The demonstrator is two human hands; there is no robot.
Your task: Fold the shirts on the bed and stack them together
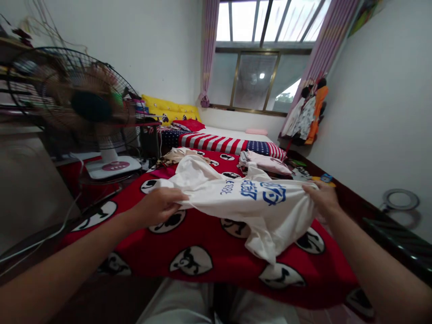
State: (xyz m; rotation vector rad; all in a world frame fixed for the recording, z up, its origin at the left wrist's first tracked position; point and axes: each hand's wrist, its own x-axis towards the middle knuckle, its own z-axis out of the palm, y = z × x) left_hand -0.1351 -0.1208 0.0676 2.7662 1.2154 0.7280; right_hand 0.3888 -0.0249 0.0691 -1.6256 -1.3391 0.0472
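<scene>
A white T-shirt [232,202] with blue printing is stretched sideways between my two hands, above a red blanket [216,243] patterned with pale ovals and black figures. My left hand [164,204] pinches one end of the shirt, its fingers closed on the cloth. At the opposite end, my right hand [320,195] grips the fabric between thumb and fingers. A sleeve droops from the shirt's near side toward the blanket. More of the white cloth bunches up beyond my left hand.
Folded clothes [266,163] lie at the blanket's far right, and beige cloth [182,155] at its far left. A standing fan [91,105] is on the left. Behind is a bed with a striped cover [216,143]. Clothes [308,114] hang by the window.
</scene>
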